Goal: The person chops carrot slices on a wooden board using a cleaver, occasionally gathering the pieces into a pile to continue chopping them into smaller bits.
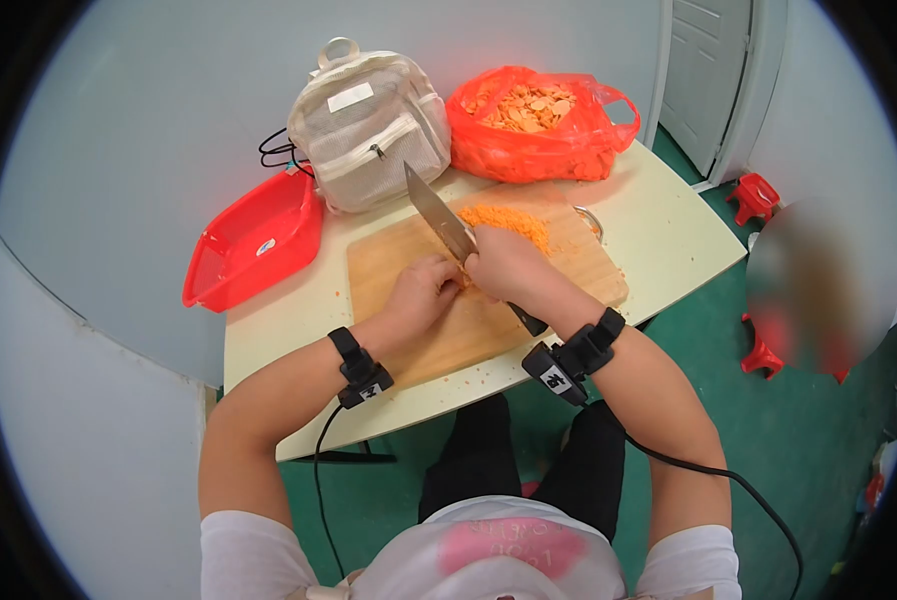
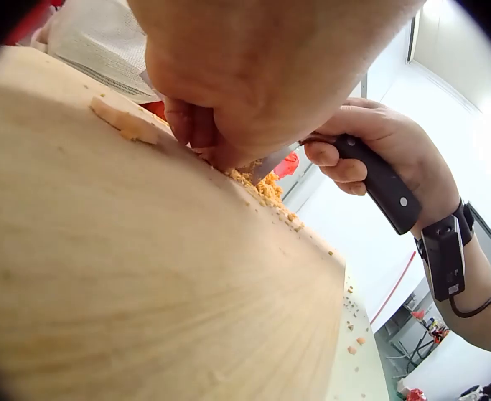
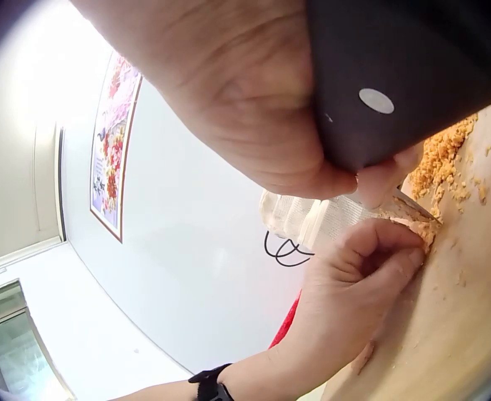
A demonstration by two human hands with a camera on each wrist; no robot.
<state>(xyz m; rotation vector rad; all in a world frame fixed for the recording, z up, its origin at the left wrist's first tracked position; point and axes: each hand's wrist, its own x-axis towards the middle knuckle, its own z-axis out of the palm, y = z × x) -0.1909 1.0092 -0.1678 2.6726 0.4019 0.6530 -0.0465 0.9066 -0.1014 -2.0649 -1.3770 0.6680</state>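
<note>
My right hand [image 1: 513, 265] grips the black handle [image 2: 379, 180] of a large kitchen knife [image 1: 433, 208], its blade slanting up and away to the left over the wooden cutting board [image 1: 468, 342]. Close beside the blade, my left hand [image 1: 418, 292] has its fingers curled down at the board. In the right wrist view its thumb and fingertips pinch a small orange carrot piece [image 3: 430, 230], mostly hidden by the fingers. Finely chopped carrot [image 1: 513, 225] lies heaped beyond the knife. Another carrot slice [image 2: 127, 123] rests on the board near the left hand.
A red plastic basin [image 1: 258, 245] stands at the table's left. Behind the board are a beige mesh backpack [image 1: 368, 125] and a red plastic bag [image 1: 578, 155] full of carrot slices. Orange crumbs dot the pale table [image 1: 683, 235]. Red stools [image 1: 755, 197] stand on the green floor.
</note>
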